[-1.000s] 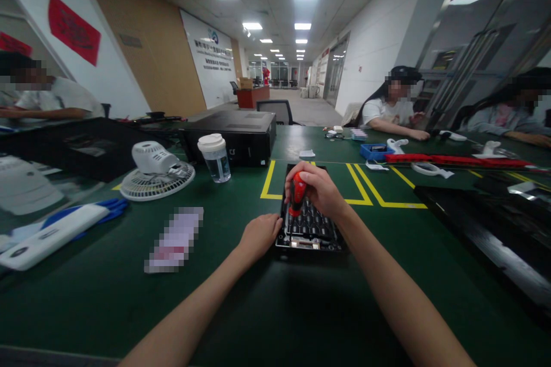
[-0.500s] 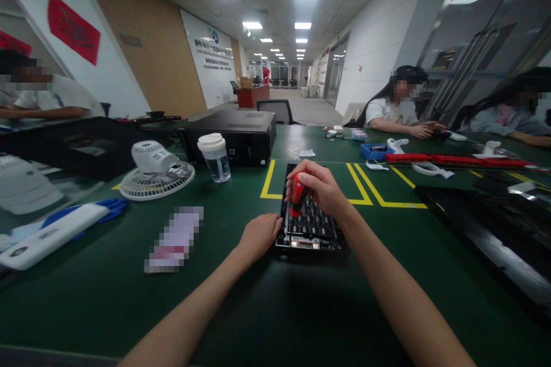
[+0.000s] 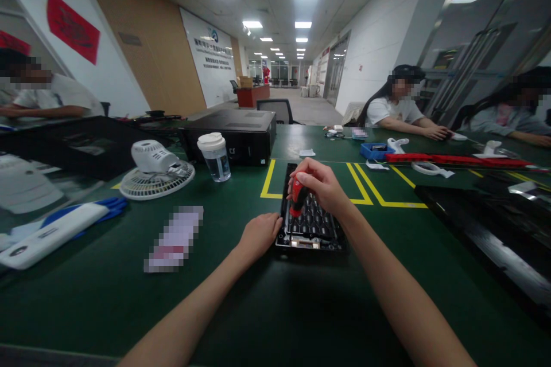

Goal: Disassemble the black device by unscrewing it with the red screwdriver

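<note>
A black device (image 3: 321,228) with rows of key-like shapes lies lengthwise before me, with metal-coloured parts along its near end. My right hand (image 3: 318,183) is closed round the handle of a red and black screwdriver (image 3: 297,195). The screwdriver leans slightly over the device; its tip is too small to make out against the dark surface. At the device's left edge, my left hand (image 3: 260,235) keeps its fingers together and grips the side near the front corner.
Left of me are a blurred-out flat item (image 3: 174,241), a white fan (image 3: 157,172), a lidded cup (image 3: 214,155) and a black computer case (image 3: 232,132). On the right lie a large black panel (image 3: 495,246) and a blue tray (image 3: 374,151). Other people sit at both sides.
The screwdriver's handle has turned and shifted very slightly in my right hand. My left hand and the device stay put. At the right, a person's hands have moved a little.
</note>
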Motion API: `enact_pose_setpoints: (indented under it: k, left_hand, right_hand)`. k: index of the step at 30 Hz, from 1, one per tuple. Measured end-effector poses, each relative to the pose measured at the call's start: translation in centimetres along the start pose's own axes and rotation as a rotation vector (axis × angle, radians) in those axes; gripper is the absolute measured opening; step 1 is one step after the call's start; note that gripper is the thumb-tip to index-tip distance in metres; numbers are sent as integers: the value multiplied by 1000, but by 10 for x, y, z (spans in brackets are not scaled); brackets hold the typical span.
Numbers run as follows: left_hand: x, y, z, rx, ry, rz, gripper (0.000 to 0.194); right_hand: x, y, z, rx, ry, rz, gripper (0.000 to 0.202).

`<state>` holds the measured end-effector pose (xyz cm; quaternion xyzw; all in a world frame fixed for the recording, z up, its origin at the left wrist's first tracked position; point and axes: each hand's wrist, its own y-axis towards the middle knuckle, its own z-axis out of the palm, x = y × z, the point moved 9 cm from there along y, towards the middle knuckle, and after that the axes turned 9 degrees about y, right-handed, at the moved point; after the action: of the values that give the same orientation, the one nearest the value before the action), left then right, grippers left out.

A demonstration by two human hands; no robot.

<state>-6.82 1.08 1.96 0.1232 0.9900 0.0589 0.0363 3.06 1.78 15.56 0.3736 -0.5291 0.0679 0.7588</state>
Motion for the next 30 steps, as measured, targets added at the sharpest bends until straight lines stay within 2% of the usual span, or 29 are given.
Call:
enact_pose_setpoints:
  k: [30]
  left_hand:
    - [-2, -1, -3, 27, -7, -18, 39]
  right_hand:
    - [21, -1, -7, -140, -346, -129, 25]
